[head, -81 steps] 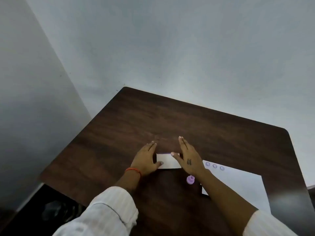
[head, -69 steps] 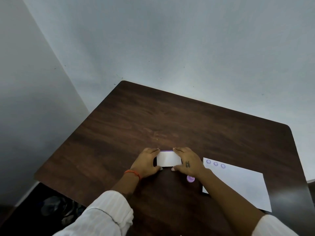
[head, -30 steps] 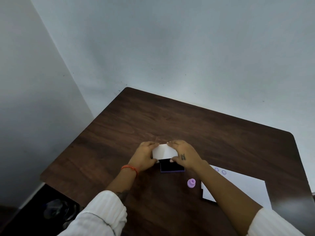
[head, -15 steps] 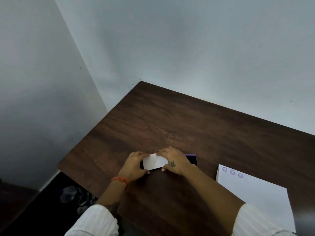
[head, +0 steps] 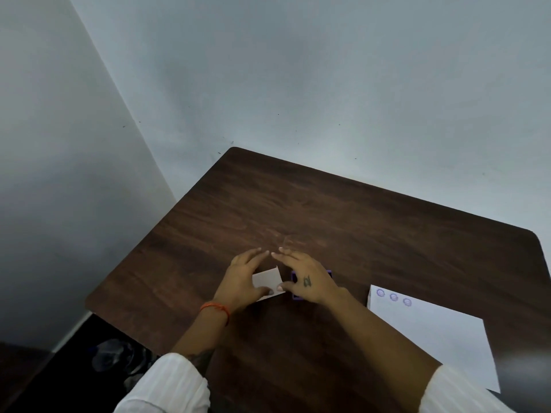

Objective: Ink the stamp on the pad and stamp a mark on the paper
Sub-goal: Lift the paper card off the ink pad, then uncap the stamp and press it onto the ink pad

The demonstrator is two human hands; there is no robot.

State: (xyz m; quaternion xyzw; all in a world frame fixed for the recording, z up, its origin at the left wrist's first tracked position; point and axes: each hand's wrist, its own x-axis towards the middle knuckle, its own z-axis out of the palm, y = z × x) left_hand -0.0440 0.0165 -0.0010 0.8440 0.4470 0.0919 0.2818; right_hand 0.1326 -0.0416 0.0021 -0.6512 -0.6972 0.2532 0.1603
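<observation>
The fingers (head: pixel 253 257) of the left hand (head: pixel 241 281) are spread and stretched flat toward the far side of the table (head: pixel 328 210), with the thumb resting on a small white lid (head: pixel 267 281) that lies between the two hands. The right hand (head: pixel 307 278) also has its fingers loosely extended, tips almost meeting those of the left hand, gripping nothing that can be seen; its thumb touches the right edge of the lid. Under the right hand lies the ink pad (head: pixel 295 289), a dark block with a purple rim; only its left edge and far right corner show, the hand covering the rest. Its long axis appears to run left to right, just right of the lid.

The stamp itself cannot be seen. The paper (head: pixel 432 332) lies flat at the near right of the table, well apart from the pad, its long axis running from far left to near right. Three round purple marks (head: pixel 393 297) sit in a row along its far left corner. An orange band (head: pixel 216 308) circles the left wrist, and white sleeves (head: pixel 167 386) cover both forearms near the bottom edge. Plain grey walls meet in a corner beyond the table.
</observation>
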